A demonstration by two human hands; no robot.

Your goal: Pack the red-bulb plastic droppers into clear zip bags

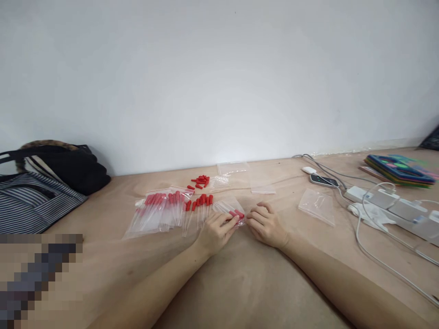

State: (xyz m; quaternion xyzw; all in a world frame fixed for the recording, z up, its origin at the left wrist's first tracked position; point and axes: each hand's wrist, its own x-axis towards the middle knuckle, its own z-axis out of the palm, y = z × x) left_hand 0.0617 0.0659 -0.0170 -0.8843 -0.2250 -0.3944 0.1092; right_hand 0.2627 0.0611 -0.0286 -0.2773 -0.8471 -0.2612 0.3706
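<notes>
In the middle of the table, a clear zip bag (229, 204) holds glass droppers with red rubber bulbs (239, 214). My left hand (216, 230) is closed on the bag's near edge, fingers pressed together beside the bulbs. At the bag's right corner, my right hand (267, 225) is curled with fingertips pinched against the edge; its grip is partly hidden. Just left of my left hand lie loose droppers with red bulbs (203, 199). Farther left, filled dropper bags (154, 212) overlap one another. Behind them are a pile of loose red bulbs (201, 180) and several bare glass tubes (219, 182).
Empty clear bags lie at the back (233, 168) and to the right (317, 206). A white power strip (394, 208) with trailing cables, a small black device (323, 181) and a colourful stack (399, 170) occupy the right. A striped black bag (41, 192) sits at left.
</notes>
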